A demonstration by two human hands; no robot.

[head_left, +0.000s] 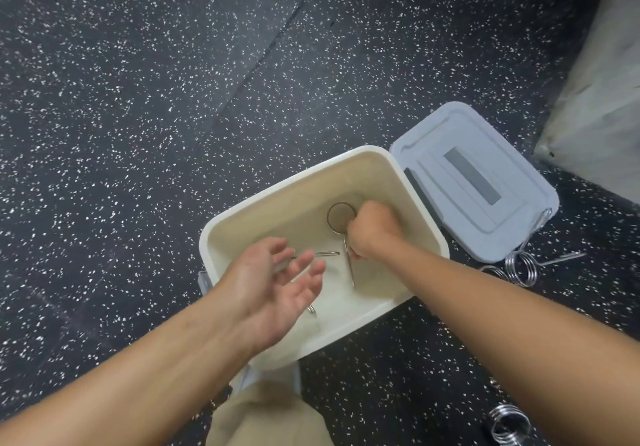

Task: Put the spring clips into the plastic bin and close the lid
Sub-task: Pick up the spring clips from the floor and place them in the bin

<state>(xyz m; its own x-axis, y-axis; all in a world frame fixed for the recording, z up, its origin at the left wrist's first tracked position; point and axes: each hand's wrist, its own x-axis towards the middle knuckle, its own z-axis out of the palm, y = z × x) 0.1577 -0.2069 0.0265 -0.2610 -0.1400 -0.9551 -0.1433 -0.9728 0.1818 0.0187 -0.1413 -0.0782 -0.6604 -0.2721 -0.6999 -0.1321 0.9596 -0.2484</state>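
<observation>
Head cam: right hand (372, 229) was fisted around a spring clip (343, 227) down inside the plastic bin (242, 217), its handle pointing back toward the person. Left hand (277, 289) hovered open and empty. Another clip (519, 267) lay just right of the bin, under the flipped-open lid (485, 182), so the right hand's closer.

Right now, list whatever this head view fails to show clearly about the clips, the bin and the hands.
- How many clips lie in the bin: the left hand covers part of its floor.
- The right hand grip: its fingers curl over the clip, hiding the contact.
- The floor clip by the lid: the right forearm cuts off one end of the coil.
- The lower coil: the frame's bottom edge cuts it off.
</observation>
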